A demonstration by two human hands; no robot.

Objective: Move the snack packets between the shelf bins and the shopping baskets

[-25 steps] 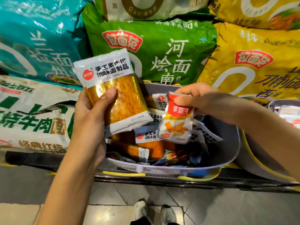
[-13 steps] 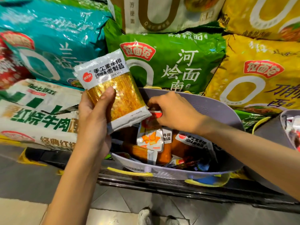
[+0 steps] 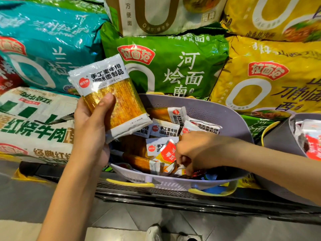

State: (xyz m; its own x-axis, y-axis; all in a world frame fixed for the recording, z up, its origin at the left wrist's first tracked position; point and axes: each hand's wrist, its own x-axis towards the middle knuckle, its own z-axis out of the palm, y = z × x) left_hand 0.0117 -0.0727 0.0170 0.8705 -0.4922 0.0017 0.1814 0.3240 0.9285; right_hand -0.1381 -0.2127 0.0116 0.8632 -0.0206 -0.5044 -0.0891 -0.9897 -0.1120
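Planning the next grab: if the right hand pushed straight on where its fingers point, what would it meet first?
Probably the small packets under the right hand's down-curled fingers, then the basket's near wall; depth is unclear.

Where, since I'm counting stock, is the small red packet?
Head view, centre: the red packet lies in the purple basket near its front rim, just left of the right hand.
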